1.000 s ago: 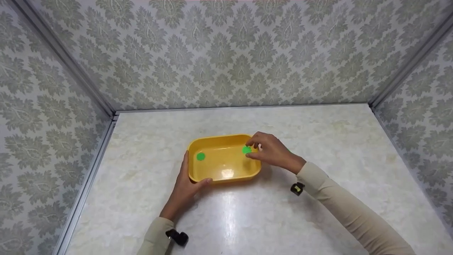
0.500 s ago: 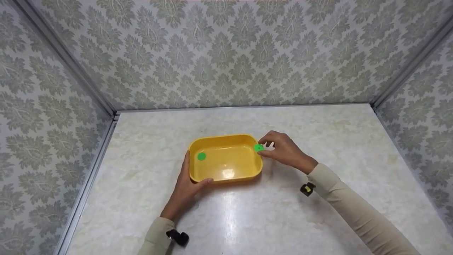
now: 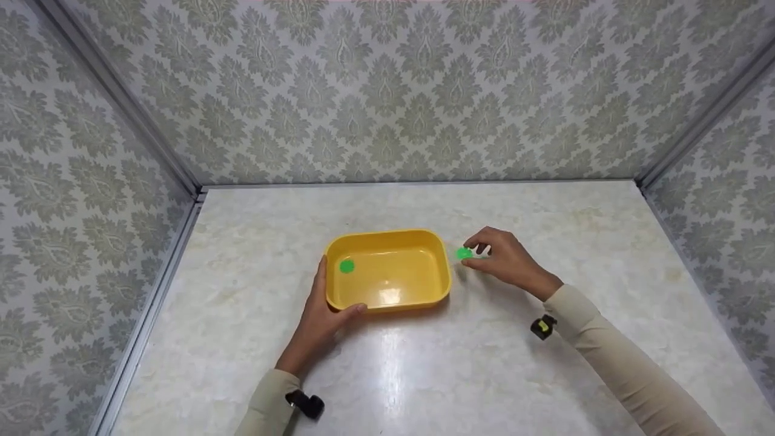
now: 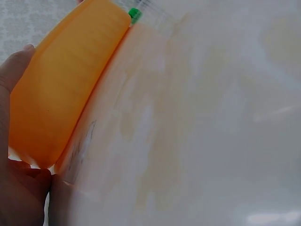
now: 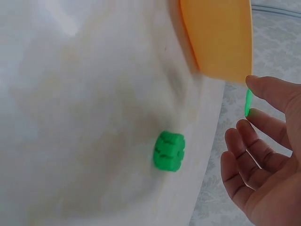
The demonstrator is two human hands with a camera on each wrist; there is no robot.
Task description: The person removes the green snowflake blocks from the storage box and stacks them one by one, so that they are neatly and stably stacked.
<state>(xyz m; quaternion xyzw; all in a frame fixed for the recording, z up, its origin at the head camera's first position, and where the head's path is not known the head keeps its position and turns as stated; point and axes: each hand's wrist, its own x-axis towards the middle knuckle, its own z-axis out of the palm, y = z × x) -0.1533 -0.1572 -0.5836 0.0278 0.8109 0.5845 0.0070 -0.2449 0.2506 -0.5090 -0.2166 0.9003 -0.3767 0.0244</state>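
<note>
My left hand [image 3: 321, 321] grips the yellow plastic tub [image 3: 387, 306] at its near left corner, thumb along the front rim. In the left wrist view, its curled fingers [image 4: 35, 183] are low at the tub's end. Just off the tub's right end, my right hand [image 3: 511, 257] pinches a thin green notched disc [image 3: 464, 253] between thumb and index finger. The right wrist view shows this disc edge-on, its other fingers loosely bent. Inside the tub, toward the left, lies another green disc [image 3: 347, 266].
A short stack of green notched pieces [image 5: 169, 150] stands on the marbled white table [image 3: 242, 242] right of the tub, hidden under the right hand in the head view. Patterned wall panels [image 3: 387, 91] enclose the table at the back and sides.
My right hand has carried its green disc rightward, from over the tub's right end to outside the rim. The left hand keeps its grip; the tub and the other disc stay about in place.
</note>
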